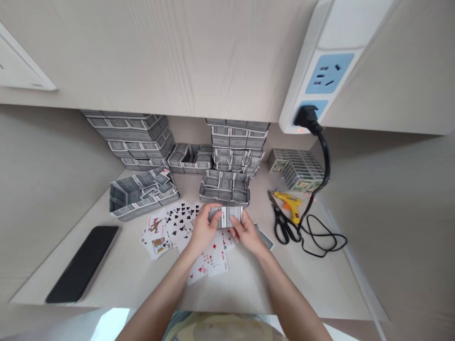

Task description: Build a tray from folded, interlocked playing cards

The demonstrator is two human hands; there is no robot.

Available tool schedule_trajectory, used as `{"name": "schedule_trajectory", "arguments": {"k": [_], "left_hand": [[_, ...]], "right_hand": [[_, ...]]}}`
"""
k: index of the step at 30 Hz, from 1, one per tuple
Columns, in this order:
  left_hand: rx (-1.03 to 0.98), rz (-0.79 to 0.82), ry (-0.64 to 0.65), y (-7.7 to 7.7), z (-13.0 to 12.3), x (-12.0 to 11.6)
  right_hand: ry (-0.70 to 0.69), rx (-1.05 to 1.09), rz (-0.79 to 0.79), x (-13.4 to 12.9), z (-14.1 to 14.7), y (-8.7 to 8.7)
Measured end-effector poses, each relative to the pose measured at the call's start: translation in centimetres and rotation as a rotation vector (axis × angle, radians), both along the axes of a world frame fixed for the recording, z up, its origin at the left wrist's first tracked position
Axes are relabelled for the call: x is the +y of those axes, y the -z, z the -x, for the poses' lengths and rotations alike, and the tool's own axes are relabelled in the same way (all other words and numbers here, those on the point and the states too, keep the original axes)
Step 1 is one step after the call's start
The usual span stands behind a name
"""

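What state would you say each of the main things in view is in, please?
Left hand, closed on the card piece
Right hand, closed on its other end
Left card box, open-topped, cards inside
Middle card box, open-topped
Loose cards, spread, mostly face up
Phone, flat, dark
Scissors, lying down
Glue gun, lying down
Power strip, indicator lit
Plug, inserted
Cord, looped at its lower end

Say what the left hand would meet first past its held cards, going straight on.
Past the held cards, the left hand would probably meet the small open card box; depth is unclear.
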State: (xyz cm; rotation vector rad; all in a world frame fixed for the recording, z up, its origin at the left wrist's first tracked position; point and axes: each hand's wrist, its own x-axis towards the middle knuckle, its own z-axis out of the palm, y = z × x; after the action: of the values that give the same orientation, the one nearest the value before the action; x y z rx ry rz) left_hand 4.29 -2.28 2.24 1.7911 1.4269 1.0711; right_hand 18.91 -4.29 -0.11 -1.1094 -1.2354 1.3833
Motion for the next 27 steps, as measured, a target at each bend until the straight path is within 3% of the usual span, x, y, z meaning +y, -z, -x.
{"name": "schedule_trajectory", "arguments": {"k": [5, 12, 17, 27], "left_hand": [[0.072, 0.008, -0.033, 0.0, -1.0, -0.6], [0.033, 0.058, 0.101, -0.9, 0.6, -0.1], [-0.009, 0.085, 0.074, -1.2, 0.9, 0.1], [0.124, 0.041, 0.061, -0.8, 0.3, -1.0]], "right_hand": [[0.027, -0.035, -0.02, 0.2, -0.4, 0.3], [-0.052, 0.09, 0.001, 0.5, -1.3, -0.8], [-0.013, 0.1, 0.024, 0.5, -0.8, -0.6], [0.019, 0.05, 0.055, 0.0, 0.2, -0.1]]}}
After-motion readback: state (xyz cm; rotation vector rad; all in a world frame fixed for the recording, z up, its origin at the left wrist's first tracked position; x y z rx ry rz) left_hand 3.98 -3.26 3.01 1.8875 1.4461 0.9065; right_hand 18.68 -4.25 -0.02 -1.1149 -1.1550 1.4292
